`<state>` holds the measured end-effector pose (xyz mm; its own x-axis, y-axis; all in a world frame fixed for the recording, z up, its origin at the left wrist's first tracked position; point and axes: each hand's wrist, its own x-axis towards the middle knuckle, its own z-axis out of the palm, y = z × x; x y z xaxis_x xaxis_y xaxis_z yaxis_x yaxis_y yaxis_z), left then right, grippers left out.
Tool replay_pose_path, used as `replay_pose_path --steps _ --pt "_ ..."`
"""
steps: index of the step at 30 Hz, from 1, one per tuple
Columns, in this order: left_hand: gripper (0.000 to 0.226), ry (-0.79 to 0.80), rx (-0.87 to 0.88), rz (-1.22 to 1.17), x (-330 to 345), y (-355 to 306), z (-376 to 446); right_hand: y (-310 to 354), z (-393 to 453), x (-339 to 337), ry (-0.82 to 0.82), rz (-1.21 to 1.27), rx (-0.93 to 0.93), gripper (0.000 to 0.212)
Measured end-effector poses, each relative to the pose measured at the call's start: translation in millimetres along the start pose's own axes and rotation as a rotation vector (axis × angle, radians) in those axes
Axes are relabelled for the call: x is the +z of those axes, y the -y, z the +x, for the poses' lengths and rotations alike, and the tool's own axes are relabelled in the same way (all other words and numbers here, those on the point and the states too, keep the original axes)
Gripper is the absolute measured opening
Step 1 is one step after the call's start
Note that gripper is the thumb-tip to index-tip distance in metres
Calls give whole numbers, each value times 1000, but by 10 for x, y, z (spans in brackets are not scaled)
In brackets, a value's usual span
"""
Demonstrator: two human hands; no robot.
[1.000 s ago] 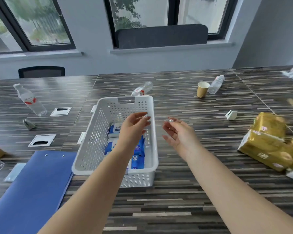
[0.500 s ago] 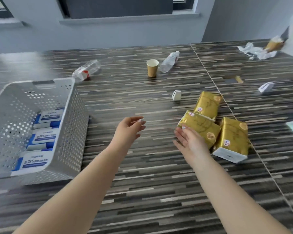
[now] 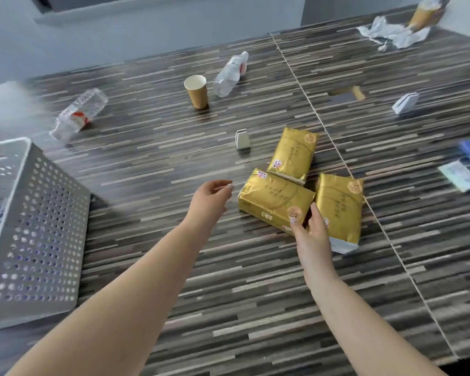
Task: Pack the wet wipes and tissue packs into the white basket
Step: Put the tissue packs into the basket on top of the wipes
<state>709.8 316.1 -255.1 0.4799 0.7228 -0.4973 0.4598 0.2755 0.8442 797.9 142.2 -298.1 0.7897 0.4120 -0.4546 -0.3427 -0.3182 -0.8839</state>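
Head view: the right hand (image 3: 311, 234) rests its spread fingers on the near end of the nearest gold tissue pack (image 3: 276, 200), not yet closed around it, beside two more gold packs (image 3: 293, 154) on the striped table (image 3: 228, 280). The left hand (image 3: 209, 198) hovers loosely open and empty just left of that pack, and the white basket (image 3: 38, 226) stands well apart at the left edge, blue showing through its holes.

A dark striped table (image 3: 174, 158) carries three gold tissue packs (image 3: 276, 200) near its middle. The white basket (image 3: 38, 240) sits at its left edge. A paper cup (image 3: 196, 91) and two bottles (image 3: 78, 115) lie farther back.
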Motion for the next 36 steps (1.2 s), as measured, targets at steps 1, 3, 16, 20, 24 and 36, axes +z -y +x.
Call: replay_pose_path --steps 1,3,16,20,24,36 --pt "22 7 -10 35 56 -20 77 2 60 0 8 -30 -4 66" --pt "30 36 -42 94 140 -53 182 16 126 27 25 -71 -8 67" --pt "44 243 -302 189 469 -64 598 -1 487 266 -97 -51 121 83" --pt "45 207 -276 156 424 19 628 -20 533 335 -157 -4 147 75" --pt "49 172 -286 63 251 129 545 -49 382 393 -140 6 91 68" --pt "38 -1 -269 -345 -651 623 -472 189 -162 887 -51 126 -182 34"
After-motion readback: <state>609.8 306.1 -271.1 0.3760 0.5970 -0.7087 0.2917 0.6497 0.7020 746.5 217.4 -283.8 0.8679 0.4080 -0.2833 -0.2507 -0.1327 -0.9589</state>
